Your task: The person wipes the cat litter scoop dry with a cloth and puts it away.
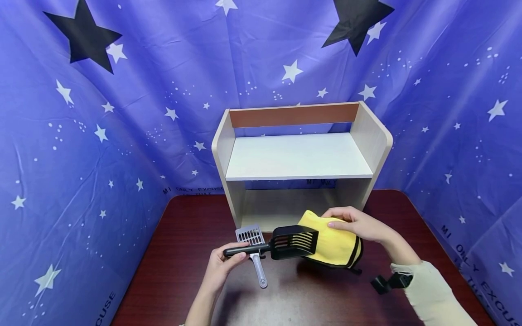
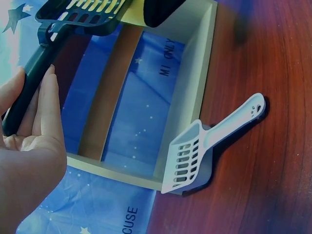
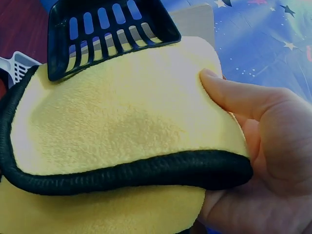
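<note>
1. My left hand (image 1: 222, 265) pinches the handle of the black scoop (image 1: 281, 250), thumb on one side and fingers on the other, holding it above the table (image 1: 183, 253).
2. The black scoop lies nearly level across my front, its slotted head pointing to my right, toward the cloth (image 1: 334, 244).
3. My right hand (image 1: 360, 222) grips the cloth at its far right edge, with the thumb on the upper face and the fingers behind.
4. The cloth is yellow with black edging, folded in layers, and sits behind the black scoop's head. Yellow shows through the slots; I cannot tell how firmly the two touch.
5. Below the black scoop's handle, the grey scoop (image 1: 258, 267) lies on the table. Its slotted head is just beside the front left corner of the shelf (image 1: 299, 156), and its handle points back toward me.
6. The shelf stands at the back of the table, before a blue starred curtain (image 1: 134, 158).
7. A pale sleeve (image 1: 432, 290) covers my right forearm, with a black device (image 1: 393, 283) at the wrist.
</note>
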### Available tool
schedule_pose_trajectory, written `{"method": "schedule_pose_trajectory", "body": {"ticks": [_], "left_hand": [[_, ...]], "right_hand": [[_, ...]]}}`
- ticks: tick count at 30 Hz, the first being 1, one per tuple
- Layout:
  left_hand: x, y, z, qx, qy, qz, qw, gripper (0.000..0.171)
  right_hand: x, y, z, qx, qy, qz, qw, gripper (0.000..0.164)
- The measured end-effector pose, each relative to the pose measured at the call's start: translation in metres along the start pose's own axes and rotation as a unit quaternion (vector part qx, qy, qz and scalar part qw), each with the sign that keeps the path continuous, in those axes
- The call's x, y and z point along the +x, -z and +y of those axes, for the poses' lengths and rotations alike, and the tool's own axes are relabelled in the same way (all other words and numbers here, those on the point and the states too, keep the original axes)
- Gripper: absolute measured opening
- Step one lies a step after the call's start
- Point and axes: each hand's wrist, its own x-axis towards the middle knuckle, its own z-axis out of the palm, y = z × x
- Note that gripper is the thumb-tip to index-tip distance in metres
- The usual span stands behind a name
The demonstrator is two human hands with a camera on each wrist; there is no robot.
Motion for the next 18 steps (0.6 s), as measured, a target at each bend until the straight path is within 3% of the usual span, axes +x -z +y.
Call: {"method": "schedule_pose_trajectory", "body": {"ticks": [11,18], "left_hand": [[0.004,0.0,-0.002,0.004,-0.016,-0.045,0.9989,0.039],[0.006,-0.008,-0.004,0.002,0.002,-0.052,0.9986,0.04]], "right_hand": [[0.005,-0.003,-0.002,-0.015,-0.015,0.035,0.999,0.024],[0.014,-0.009,-0.007,-0.028,-0.002,0.04,0.999,0.023]]}}
